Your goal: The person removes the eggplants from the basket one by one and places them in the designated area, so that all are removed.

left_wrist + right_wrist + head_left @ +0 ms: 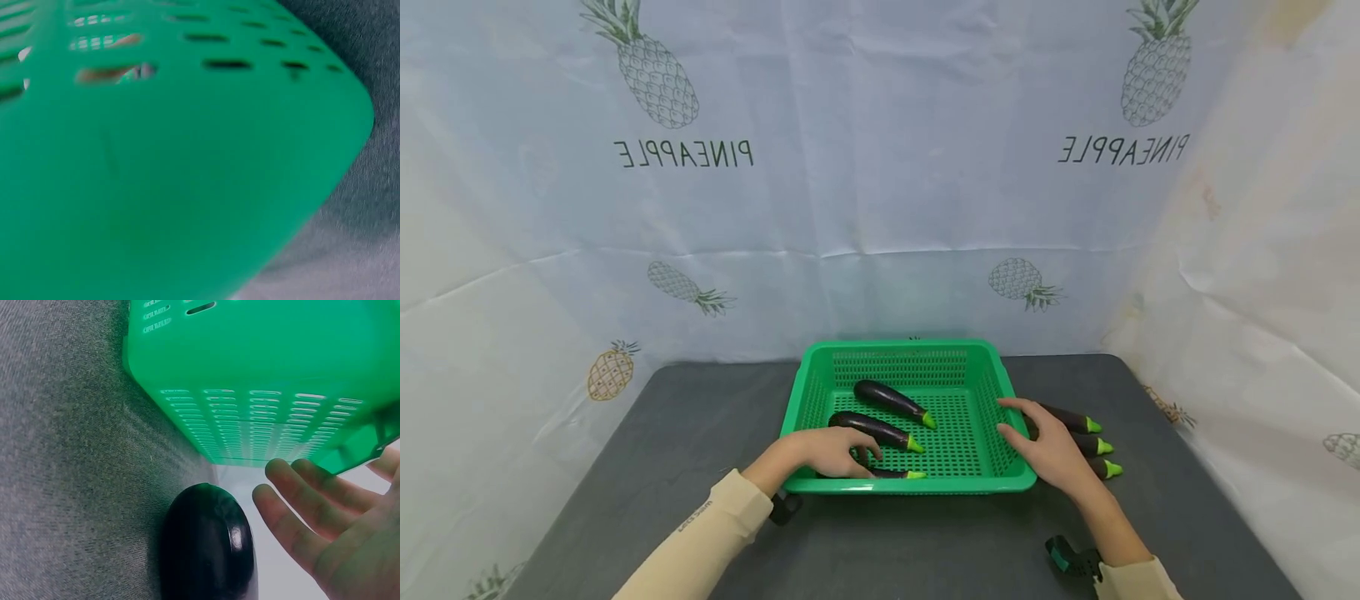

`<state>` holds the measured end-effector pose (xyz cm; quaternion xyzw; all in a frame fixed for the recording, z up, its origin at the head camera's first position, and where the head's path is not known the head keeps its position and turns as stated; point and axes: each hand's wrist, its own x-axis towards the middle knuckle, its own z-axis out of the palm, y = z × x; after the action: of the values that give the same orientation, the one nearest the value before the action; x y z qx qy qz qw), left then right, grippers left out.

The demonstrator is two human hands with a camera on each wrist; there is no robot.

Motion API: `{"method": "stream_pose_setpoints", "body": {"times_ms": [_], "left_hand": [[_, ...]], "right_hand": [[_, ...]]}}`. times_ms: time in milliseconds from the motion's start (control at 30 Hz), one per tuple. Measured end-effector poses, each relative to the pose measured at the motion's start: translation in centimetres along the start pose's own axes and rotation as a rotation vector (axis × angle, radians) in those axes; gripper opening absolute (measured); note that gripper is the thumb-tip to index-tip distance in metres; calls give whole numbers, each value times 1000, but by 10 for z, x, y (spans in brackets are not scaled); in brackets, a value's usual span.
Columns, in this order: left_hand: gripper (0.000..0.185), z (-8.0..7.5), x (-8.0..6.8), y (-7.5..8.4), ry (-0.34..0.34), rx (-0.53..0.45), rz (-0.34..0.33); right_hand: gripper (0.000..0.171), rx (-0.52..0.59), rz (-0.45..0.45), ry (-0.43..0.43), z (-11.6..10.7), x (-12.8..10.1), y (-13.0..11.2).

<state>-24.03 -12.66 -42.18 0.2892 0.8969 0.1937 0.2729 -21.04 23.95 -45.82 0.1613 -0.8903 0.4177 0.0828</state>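
A green slotted plastic basket stands on the dark table with several eggplants about it. Inside lie a rear eggplant, a middle eggplant and a front eggplant, partly hidden by the near rim. My left hand reaches over the front left corner, fingers and thumb curved round the front eggplant. At the basket's right side, my right hand has its fingers spread and extended, some close to the rim. In the right wrist view, those fingers hold nothing; a dark eggplant lies below them.
Right of the basket, several more eggplants lie in a group, partly behind my right hand. A pineapple-print sheet hangs at the back and sides. The dark table extends left of the basket. In the left wrist view, the basket wall fills most of the picture.
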Motion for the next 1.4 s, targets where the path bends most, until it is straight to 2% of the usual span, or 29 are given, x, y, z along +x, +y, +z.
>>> {"method": "stream_pose_setpoints", "body": {"times_ms": [333, 633, 767, 1067, 1400], "left_hand": [[25, 5, 6, -2, -43, 9, 25], [26, 3, 4, -2, -66, -63, 38], [28, 2, 2, -4, -35, -90, 26], [27, -3, -1, -5, 41, -214, 44], [27, -12, -10, -6, 156, -235, 119]], "right_hand": [[49, 4, 10, 3, 1, -1, 1], [49, 5, 6, 10, 1, -2, 0], [49, 6, 6, 6, 1, -1, 0], [48, 7, 8, 7, -1, 0, -2], [48, 6, 5, 8, 0, 0, -1]]}}
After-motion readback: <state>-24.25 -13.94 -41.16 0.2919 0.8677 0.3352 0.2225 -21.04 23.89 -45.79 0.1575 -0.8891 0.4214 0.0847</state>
